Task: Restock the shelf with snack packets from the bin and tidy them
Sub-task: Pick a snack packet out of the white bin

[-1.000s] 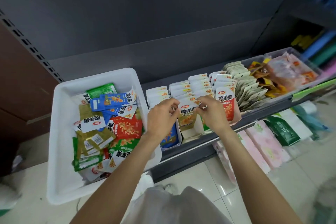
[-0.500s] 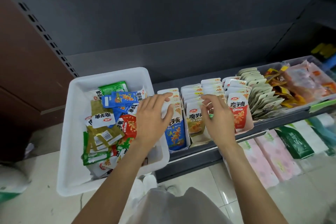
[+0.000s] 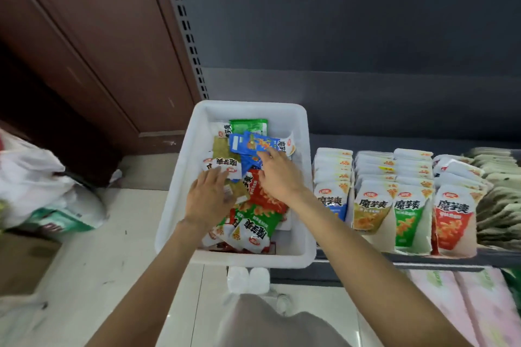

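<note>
A white plastic bin holds a loose heap of snack packets in blue, green, red and olive. Both hands are inside it. My left hand lies flat with spread fingers on the olive and white packets at the bin's left. My right hand reaches in from the right, its fingertips on a blue packet near the bin's back; I see no grip on it. To the right, the shelf carries upright rows of packets: blue, olive, green and red.
A row of pale green packets fills the shelf's far right. Pink packs lie on the lower shelf. White plastic bags sit on the tiled floor at left beside a brown wooden door. A dark back panel rises behind the shelf.
Both hands left the shelf rows and moved left into the bin. The view swung left, so the bin now sits at centre.
</note>
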The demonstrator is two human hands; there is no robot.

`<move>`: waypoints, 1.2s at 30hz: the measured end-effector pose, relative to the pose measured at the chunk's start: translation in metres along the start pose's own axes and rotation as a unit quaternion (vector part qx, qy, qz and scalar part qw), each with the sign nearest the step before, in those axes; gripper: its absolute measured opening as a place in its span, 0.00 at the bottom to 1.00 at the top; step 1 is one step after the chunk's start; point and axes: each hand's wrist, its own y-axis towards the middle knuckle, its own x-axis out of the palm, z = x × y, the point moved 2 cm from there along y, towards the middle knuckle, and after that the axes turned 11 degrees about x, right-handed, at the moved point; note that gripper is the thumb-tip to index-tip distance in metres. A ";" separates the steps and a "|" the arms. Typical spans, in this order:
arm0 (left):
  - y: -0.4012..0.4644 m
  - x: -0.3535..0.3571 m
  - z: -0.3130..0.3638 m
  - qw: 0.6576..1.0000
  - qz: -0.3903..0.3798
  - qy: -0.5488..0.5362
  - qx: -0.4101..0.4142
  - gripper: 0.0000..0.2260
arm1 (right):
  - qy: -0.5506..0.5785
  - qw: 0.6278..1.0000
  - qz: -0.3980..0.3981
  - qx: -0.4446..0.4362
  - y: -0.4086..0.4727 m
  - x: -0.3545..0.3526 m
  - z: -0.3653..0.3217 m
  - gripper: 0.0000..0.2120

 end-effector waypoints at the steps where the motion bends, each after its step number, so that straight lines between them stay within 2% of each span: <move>1: -0.001 0.002 -0.001 1.000 -0.011 0.011 0.000 0.26 | -0.012 1.000 -0.006 0.016 0.016 0.006 0.000 0.24; 4: -0.002 0.002 0.001 0.999 -0.016 0.032 0.005 0.25 | -0.019 0.996 -0.049 0.076 0.051 0.019 0.004 0.28; 6: -0.002 0.001 0.001 0.999 -0.011 0.036 0.005 0.24 | -0.016 0.993 -0.080 0.091 0.055 0.024 0.004 0.27; 10: 0.002 0.004 -0.006 1.000 0.021 0.001 -0.010 0.23 | -0.161 0.987 -0.011 0.008 0.030 0.024 -0.009 0.24; 12: 0.003 0.005 -0.008 0.998 0.046 -0.023 -0.023 0.23 | -0.217 0.975 -0.015 -0.048 0.012 0.023 -0.018 0.22; 15: 0.006 0.004 -0.005 0.985 0.144 -0.090 -0.039 0.24 | -0.226 0.969 -0.034 -0.094 -0.012 0.007 -0.027 0.16; 17: 0.007 -0.003 -0.002 0.960 0.228 -0.162 -0.028 0.26 | -0.205 0.971 0.013 -0.121 -0.026 -0.009 -0.029 0.12; 18: 0.007 -0.009 -0.001 0.947 0.246 -0.205 -0.025 0.26 | -0.190 0.972 0.059 -0.123 -0.032 -0.019 -0.028 0.10; 20: 0.007 -0.022 -0.002 0.916 0.234 -0.320 -0.062 0.21 | -0.097 0.965 0.189 -0.155 -0.039 -0.031 -0.016 0.11; 22: 0.005 -0.032 -0.004 0.862 0.145 -0.465 -0.141 0.17 | 0.031 0.933 0.288 -0.212 -0.050 -0.039 -0.002 0.06; 23: 0.003 -0.038 -0.004 0.831 0.090 -0.522 -0.169 0.16 | 0.081 0.918 0.310 -0.233 -0.057 -0.045 0.003 0.05; 25: -0.006 -0.049 0.003 0.803 -0.001 -0.571 -0.168 0.18 | 0.173 0.891 0.341 -0.246 -0.069 -0.057 0.009 0.08; 28: -0.021 -0.062 0.022 0.775 -0.029 -0.626 -0.088 0.14 | 0.236 0.872 0.356 -0.239 -0.079 -0.064 0.016 0.07; 30: -0.025 -0.066 0.032 0.759 -0.001 -0.648 -0.067 0.13 | 0.258 0.873 0.351 -0.222 -0.083 -0.063 0.020 0.06; 32: -0.025 -0.067 0.040 0.745 0.025 -0.663 -0.063 0.15 | 0.288 0.881 0.337 -0.169 -0.089 -0.063 0.026 0.07; 34: -0.023 -0.068 0.048 0.744 0.043 -0.665 -0.054 0.16 | 0.357 0.882 0.295 -0.087 -0.096 -0.068 0.031 0.09; 36: -0.019 -0.067 0.060 0.764 0.051 -0.642 -0.030 0.14 | 0.481 0.852 0.204 -0.004 -0.104 -0.077 0.035 0.13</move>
